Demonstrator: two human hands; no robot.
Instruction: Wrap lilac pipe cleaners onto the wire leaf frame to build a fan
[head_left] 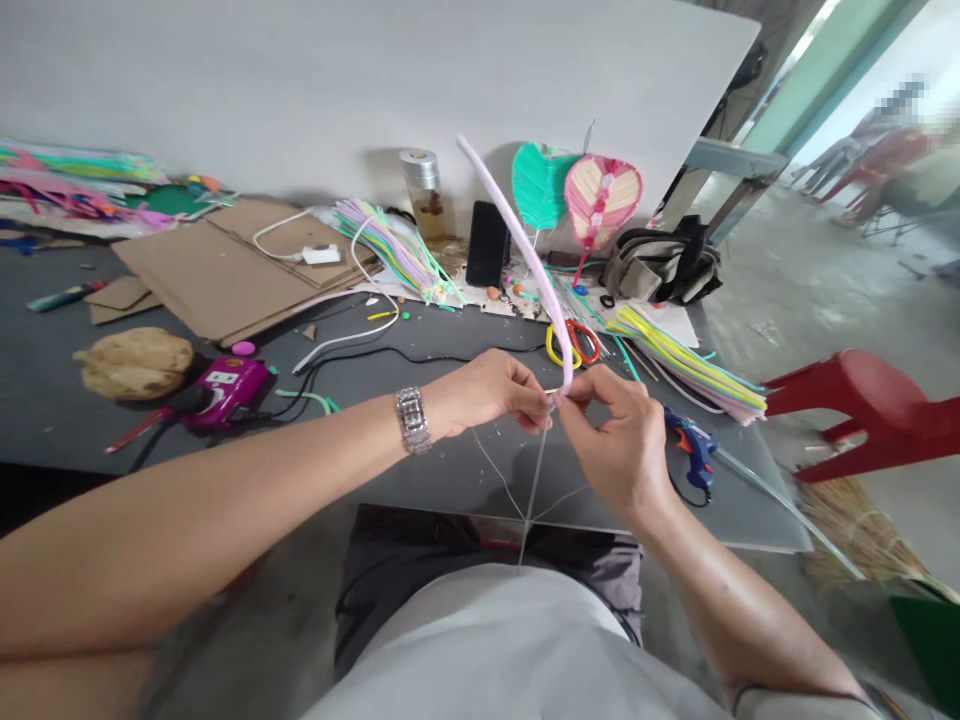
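Pinching a pale pink chenille stem where it meets a thin wire: my left hand and right hand sit just beside each other above the dark work table, their fingertips pressed together on the stem's lower end. The stem arcs up and away, its far tip free; the wire runs toward me, with thin branches spreading from it. Beyond, a teal leaf shape and a pink leaf shape look complete; this stem is not yet shaped like them. To the right lies a blue hot glue gun. My fingers hide any join.
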